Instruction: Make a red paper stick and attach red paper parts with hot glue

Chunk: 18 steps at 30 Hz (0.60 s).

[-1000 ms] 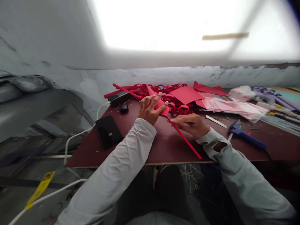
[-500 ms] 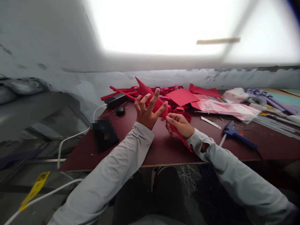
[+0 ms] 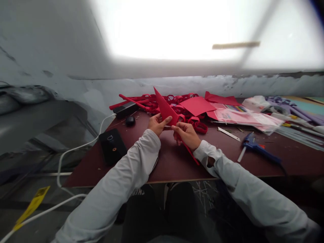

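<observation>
A pointed red sheet of paper (image 3: 165, 107) rises tilted between my hands, its tip up and to the left. My left hand (image 3: 158, 124) grips its lower left edge, thumb lying across the front. With closed fingers, my right hand (image 3: 187, 135) pinches the sheet's lower corner. From under the right hand a thin red strip (image 3: 191, 154) slants down toward the table's front edge; whether it is joined to the sheet is hidden by the fingers. Behind the hands lies a heap of red paper loops (image 3: 198, 125).
The brown table (image 3: 167, 168) holds a black phone (image 3: 113, 146), a black mouse (image 3: 130, 121), red sheets (image 3: 197, 105), a cutter blade (image 3: 228, 134), a blue glue gun (image 3: 258, 146) and a clear plastic packet (image 3: 243, 116). Purple rolled paper (image 3: 295, 108) lies far right. A white cable (image 3: 63, 157) hangs left.
My left hand, spread open beside the red paper before, has closed on its lower left edge. The paper and my right hand have shifted slightly; the paper's tip moved right.
</observation>
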{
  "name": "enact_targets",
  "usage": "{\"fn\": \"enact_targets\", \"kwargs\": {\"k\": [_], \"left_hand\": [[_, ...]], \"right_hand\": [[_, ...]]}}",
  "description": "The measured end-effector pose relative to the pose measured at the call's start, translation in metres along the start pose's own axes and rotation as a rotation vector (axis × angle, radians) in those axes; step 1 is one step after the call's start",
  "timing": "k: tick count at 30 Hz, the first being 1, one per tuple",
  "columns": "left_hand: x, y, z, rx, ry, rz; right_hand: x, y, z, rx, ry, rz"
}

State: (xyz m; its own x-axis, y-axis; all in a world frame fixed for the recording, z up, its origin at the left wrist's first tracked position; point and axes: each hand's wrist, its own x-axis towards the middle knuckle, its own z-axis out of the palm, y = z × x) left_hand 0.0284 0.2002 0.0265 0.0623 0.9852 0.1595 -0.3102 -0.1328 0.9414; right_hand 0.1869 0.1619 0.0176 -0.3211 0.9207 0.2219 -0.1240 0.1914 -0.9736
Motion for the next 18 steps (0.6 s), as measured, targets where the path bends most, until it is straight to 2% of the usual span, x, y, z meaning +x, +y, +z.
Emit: {"fn": "enact_targets", "kwargs": {"k": [3, 10, 18], "left_hand": [[-0.003, 0.002, -0.001, -0.016, 0.047, -0.014], [-0.002, 0.008, -0.01, -0.047, 0.124, -0.037], [-0.002, 0.009, -0.014, -0.077, 0.115, -0.044]], "right_hand": [[0.0, -0.001, 0.001, -0.039, -0.043, 0.031], [-0.001, -0.004, -0.013, -0.103, -0.125, 0.088], [-0.001, -0.001, -0.013, -0.122, -0.118, 0.08]]}}
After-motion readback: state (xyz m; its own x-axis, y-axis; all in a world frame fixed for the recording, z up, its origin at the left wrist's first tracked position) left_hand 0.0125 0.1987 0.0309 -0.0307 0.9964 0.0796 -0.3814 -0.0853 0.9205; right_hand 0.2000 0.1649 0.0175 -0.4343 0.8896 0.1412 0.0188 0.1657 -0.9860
